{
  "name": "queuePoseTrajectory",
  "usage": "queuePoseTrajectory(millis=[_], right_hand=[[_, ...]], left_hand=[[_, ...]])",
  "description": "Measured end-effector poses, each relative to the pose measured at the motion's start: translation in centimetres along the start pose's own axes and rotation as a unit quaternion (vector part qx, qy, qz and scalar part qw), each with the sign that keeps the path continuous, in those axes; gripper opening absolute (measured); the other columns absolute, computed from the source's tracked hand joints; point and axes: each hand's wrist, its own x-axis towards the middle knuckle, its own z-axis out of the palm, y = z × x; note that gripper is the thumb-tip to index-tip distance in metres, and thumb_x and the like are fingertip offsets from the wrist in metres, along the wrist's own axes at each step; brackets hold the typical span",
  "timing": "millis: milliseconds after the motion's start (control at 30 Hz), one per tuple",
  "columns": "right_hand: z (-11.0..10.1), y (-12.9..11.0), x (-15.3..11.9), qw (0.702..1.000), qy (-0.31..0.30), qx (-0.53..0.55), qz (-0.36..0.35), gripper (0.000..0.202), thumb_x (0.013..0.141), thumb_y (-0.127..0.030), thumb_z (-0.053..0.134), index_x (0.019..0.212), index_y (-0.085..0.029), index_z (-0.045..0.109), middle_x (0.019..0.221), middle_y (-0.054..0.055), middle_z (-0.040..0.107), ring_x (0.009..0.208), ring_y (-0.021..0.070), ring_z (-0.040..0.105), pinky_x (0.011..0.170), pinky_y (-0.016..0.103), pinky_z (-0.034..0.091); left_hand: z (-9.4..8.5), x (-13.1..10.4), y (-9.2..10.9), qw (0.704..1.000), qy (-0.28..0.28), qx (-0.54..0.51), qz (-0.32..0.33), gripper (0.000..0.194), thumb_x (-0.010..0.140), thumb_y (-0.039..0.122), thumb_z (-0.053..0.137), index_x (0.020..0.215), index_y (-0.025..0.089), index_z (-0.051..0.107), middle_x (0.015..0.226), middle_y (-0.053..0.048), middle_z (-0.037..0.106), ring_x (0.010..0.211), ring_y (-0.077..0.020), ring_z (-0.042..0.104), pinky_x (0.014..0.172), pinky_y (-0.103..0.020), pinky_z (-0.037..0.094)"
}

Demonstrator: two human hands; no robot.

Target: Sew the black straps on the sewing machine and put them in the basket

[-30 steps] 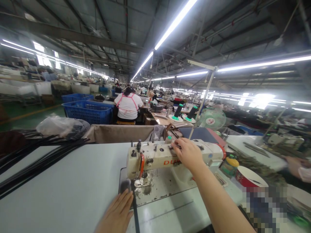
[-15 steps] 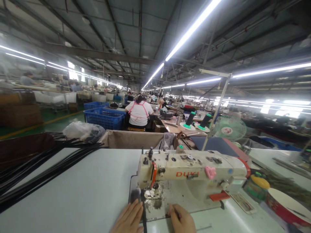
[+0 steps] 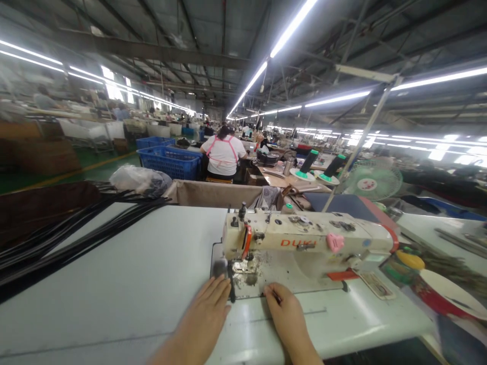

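Note:
A cream sewing machine [image 3: 308, 238] stands on the pale green table [image 3: 152, 274]. My left hand [image 3: 209, 309] lies flat, fingers extended, at the left side of the machine's needle plate [image 3: 244, 267]. Beside its fingertips a short black strip [image 3: 232, 286] runs toward the table's front, its end near my thumb. To the right of the strip, my right hand [image 3: 283, 304] is curled, thumb and index finger pinched at the front edge of the machine bed; a small dark bit shows at the fingertips, too small to name.
Long black strips [image 3: 87, 228] lie across the table's left side. Behind the table are a fabric-lined bin [image 3: 213, 192], blue crates [image 3: 171, 162] and a seated person [image 3: 224, 152] facing away. A green fan [image 3: 371, 181] and a red bowl [image 3: 451, 294] are at the right.
The view has tilted down, so more of the table front and both forearms show. The black strip no longer runs on past my left thumb; its end now shows. Both hands stay near the needle plate.

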Motion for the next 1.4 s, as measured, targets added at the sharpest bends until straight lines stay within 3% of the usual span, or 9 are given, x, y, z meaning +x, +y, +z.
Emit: queuePoseTrajectory(millis=[133,467,967,1267,1400], right_hand=[[0.0,-0.1,0.1,1.0,-0.01,0.017,0.011,0.043,0.099,-0.052,0.045,0.078,-0.024,0.069,0.076,0.006,0.074,0.074,0.0235,0.067,0.068,0.032,0.045],[0.1,0.2,0.0,0.999,-0.012,0.031,0.01,0.037,0.097,-0.05,0.049,0.082,-0.025,0.071,0.081,0.006,0.075,0.076,0.0239,0.067,0.071,0.032,0.045],[0.0,0.1,0.2,0.999,-0.028,0.016,0.005,0.035,0.097,-0.048,0.049,0.082,-0.024,0.07,0.081,0.006,0.075,0.075,0.0232,0.067,0.07,0.033,0.045],[0.2,0.5,0.2,1.0,-0.025,0.017,0.001,0.033,0.096,-0.047,0.05,0.082,-0.025,0.071,0.08,0.005,0.074,0.075,0.0227,0.067,0.072,0.033,0.045],[0.3,0.5,0.1,0.999,-0.029,0.013,0.001,0.034,0.097,-0.046,0.05,0.08,-0.025,0.07,0.079,0.004,0.073,0.073,0.022,0.066,0.07,0.032,0.045]], left_hand=[[-0.7,0.1,0.2,0.998,-0.05,-0.022,-0.026,0.043,0.103,0.026,0.047,0.142,0.014,0.061,0.151,-0.012,0.061,0.14,-0.0261,0.058,0.117,-0.048,0.05],[-1.2,1.0,-0.4,0.993,-0.087,-0.049,-0.056,0.046,0.104,0.032,0.05,0.145,0.013,0.058,0.153,-0.011,0.058,0.144,-0.0267,0.054,0.12,-0.048,0.046],[-2.2,3.1,-1.2,0.964,-0.174,-0.136,-0.147,0.045,0.103,0.029,0.05,0.146,0.021,0.058,0.158,-0.008,0.054,0.154,-0.0291,0.038,0.127,-0.059,0.028],[-2.0,3.0,-1.2,0.966,-0.162,-0.138,-0.15,0.046,0.1,0.027,0.054,0.146,0.022,0.057,0.159,-0.009,0.053,0.154,-0.0323,0.036,0.126,-0.063,0.028],[-1.3,3.8,-3.2,0.963,-0.13,-0.188,-0.146,0.037,0.098,0.021,0.055,0.132,0.024,0.069,0.145,-0.009,0.064,0.143,-0.0305,0.051,0.122,-0.056,0.039]])
